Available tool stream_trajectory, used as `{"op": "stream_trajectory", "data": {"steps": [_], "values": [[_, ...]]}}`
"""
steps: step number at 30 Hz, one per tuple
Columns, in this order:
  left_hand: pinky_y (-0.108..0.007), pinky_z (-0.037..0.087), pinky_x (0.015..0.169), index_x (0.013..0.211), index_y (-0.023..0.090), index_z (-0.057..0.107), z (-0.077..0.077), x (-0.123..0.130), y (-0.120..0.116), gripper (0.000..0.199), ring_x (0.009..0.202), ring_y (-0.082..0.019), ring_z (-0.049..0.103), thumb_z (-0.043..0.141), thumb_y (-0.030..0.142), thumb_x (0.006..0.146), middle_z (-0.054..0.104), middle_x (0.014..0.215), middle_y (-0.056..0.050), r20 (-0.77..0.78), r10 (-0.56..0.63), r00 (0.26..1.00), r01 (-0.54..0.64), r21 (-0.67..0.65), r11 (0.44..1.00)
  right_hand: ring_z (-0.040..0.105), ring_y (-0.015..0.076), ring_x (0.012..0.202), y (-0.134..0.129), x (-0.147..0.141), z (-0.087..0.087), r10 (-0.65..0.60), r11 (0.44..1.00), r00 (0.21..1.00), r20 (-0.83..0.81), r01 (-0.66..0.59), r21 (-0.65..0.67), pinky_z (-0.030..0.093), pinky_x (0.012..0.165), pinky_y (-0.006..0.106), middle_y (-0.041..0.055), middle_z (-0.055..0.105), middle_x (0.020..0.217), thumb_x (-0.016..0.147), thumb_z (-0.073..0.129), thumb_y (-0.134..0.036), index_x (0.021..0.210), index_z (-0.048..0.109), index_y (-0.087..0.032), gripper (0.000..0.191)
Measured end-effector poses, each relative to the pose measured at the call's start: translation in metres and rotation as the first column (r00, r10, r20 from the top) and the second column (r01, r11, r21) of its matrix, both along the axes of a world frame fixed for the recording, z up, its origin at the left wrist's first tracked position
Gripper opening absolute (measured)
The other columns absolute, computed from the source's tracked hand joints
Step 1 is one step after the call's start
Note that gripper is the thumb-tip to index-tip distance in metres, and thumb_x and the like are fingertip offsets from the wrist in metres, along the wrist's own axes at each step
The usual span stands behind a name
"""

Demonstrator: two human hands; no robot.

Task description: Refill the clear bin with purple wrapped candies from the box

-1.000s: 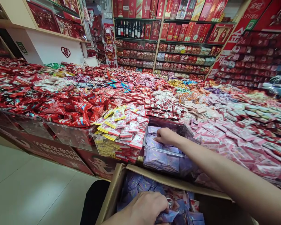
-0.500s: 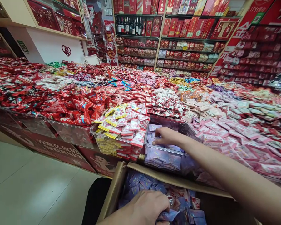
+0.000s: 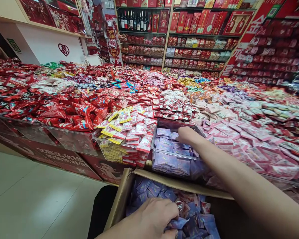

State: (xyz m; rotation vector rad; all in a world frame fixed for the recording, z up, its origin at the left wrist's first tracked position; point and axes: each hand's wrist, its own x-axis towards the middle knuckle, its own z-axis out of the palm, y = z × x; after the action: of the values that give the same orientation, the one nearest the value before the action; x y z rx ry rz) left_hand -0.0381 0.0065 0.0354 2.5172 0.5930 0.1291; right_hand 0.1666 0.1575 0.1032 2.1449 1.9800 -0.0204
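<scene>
My left hand [image 3: 157,214] is in a cardboard box [image 3: 169,182], its thumb and fingers closed on a small purple packet [image 3: 178,222]. Loose purple packets [image 3: 153,188] lie around it, with some red-and-white packets [image 3: 189,199] among them. My right hand [image 3: 188,135] reaches down into a clear plastic bin [image 3: 173,153] behind the box. Flat purple packets [image 3: 164,146] lie there in rows. The right fingers point down and away, hidden behind the hand, so I cannot make out what they hold.
Left of the bin, yellow and red-white packets [image 3: 124,126] heap over another clear bin. Pink packets [image 3: 254,139] spread to the right, red ones [image 3: 74,114] to the left. Shelves with bottles [image 3: 132,21] and red boxes stand behind. Tiled floor [image 3: 40,196] shows at lower left.
My right hand has moved right and toward the back of the bin, uncovering more purple packets. My left hand stays in the box on its packet. The view has shifted slightly.
</scene>
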Motion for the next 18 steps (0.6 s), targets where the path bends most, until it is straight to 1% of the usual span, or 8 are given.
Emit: {"op": "stream_trajectory", "data": {"steps": [2, 4, 8, 10, 12, 14, 16, 18], "values": [[-0.019, 0.038, 0.065, 0.085, 0.022, 0.044, -0.004, -0.001, 0.000, 0.024, 0.073, -0.012, 0.051, 0.060, 0.028, 0.068, 0.055, 0.082, 0.004, 0.000, -0.006, 1.000, 0.006, -0.011, 1.000, 0.060, 0.0277, 0.085, -0.003, 0.000, 0.003, -0.042, 0.993, 0.999, -0.001, 0.042, -0.109, 0.045, 0.065, 0.028, 0.0193, 0.064, 0.091, 0.067, 0.059, -0.025, 0.090, 0.065, -0.005, 0.031], [-0.019, 0.038, 0.068, 0.088, 0.023, 0.044, -0.007, -0.002, 0.001, 0.026, 0.076, -0.013, 0.051, 0.061, 0.028, 0.068, 0.055, 0.085, 0.003, 0.000, -0.004, 1.000, 0.004, -0.023, 1.000, 0.062, 0.0260, 0.078, -0.005, -0.003, 0.006, -0.071, 0.981, 0.997, -0.040, 0.062, -0.183, 0.047, 0.061, 0.028, 0.0174, 0.065, 0.087, 0.063, 0.064, -0.030, 0.089, 0.065, -0.005, 0.036], [-0.020, 0.038, 0.066, 0.086, 0.023, 0.045, -0.005, -0.003, 0.002, 0.025, 0.075, -0.013, 0.051, 0.061, 0.028, 0.068, 0.055, 0.084, 0.004, -0.008, -0.003, 1.000, 0.002, -0.016, 1.000, 0.063, 0.0201, 0.062, -0.005, -0.003, 0.007, -0.132, 0.953, 0.982, -0.132, 0.089, -0.289, 0.047, 0.052, 0.025, 0.0131, 0.066, 0.080, 0.061, 0.065, -0.033, 0.088, 0.064, -0.004, 0.039], [-0.019, 0.038, 0.065, 0.084, 0.022, 0.045, 0.000, -0.003, 0.001, 0.023, 0.073, -0.012, 0.052, 0.060, 0.027, 0.069, 0.056, 0.082, 0.003, -0.013, -0.003, 1.000, 0.003, -0.002, 1.000, 0.063, 0.0200, 0.063, -0.004, -0.001, 0.005, -0.122, 0.960, 0.985, -0.119, 0.086, -0.268, 0.047, 0.055, 0.025, 0.0128, 0.066, 0.076, 0.064, 0.062, -0.033, 0.084, 0.066, -0.005, 0.034], [-0.019, 0.039, 0.066, 0.083, 0.021, 0.045, 0.004, -0.003, 0.001, 0.021, 0.074, -0.013, 0.053, 0.059, 0.026, 0.069, 0.056, 0.082, 0.003, -0.011, -0.002, 1.000, 0.002, 0.006, 1.000, 0.063, 0.0219, 0.071, -0.002, 0.003, 0.004, -0.098, 0.980, 0.994, -0.058, 0.086, -0.179, 0.046, 0.061, 0.026, 0.0146, 0.066, 0.076, 0.068, 0.058, -0.030, 0.082, 0.067, -0.006, 0.029], [-0.019, 0.039, 0.065, 0.083, 0.021, 0.045, 0.006, -0.003, 0.000, 0.020, 0.074, -0.013, 0.053, 0.058, 0.025, 0.069, 0.057, 0.082, 0.003, -0.009, -0.012, 1.000, 0.012, 0.007, 1.000, 0.061, 0.0236, 0.079, 0.001, 0.006, 0.002, -0.098, 0.990, 0.995, 0.002, 0.097, -0.102, 0.046, 0.065, 0.026, 0.0171, 0.066, 0.080, 0.070, 0.053, -0.022, 0.085, 0.067, -0.005, 0.026], [-0.019, 0.040, 0.064, 0.082, 0.021, 0.044, 0.008, -0.004, 0.000, 0.020, 0.074, -0.013, 0.054, 0.058, 0.025, 0.069, 0.057, 0.081, 0.002, -0.015, -0.020, 1.000, 0.020, 0.007, 1.000, 0.061, 0.0236, 0.082, 0.003, 0.009, 0.001, -0.109, 0.988, 0.994, 0.007, 0.109, -0.108, 0.045, 0.065, 0.025, 0.0179, 0.065, 0.084, 0.070, 0.051, -0.016, 0.088, 0.066, -0.005, 0.026], [-0.020, 0.040, 0.063, 0.080, 0.020, 0.044, 0.010, -0.004, 0.000, 0.019, 0.074, -0.014, 0.054, 0.057, 0.026, 0.069, 0.057, 0.080, 0.002, -0.022, -0.020, 1.000, 0.020, 0.008, 1.000, 0.060, 0.0230, 0.084, 0.005, 0.012, 0.000, -0.126, 0.985, 0.992, -0.010, 0.124, -0.120, 0.045, 0.066, 0.024, 0.0172, 0.065, 0.085, 0.069, 0.051, -0.015, 0.088, 0.067, -0.007, 0.026]]}}
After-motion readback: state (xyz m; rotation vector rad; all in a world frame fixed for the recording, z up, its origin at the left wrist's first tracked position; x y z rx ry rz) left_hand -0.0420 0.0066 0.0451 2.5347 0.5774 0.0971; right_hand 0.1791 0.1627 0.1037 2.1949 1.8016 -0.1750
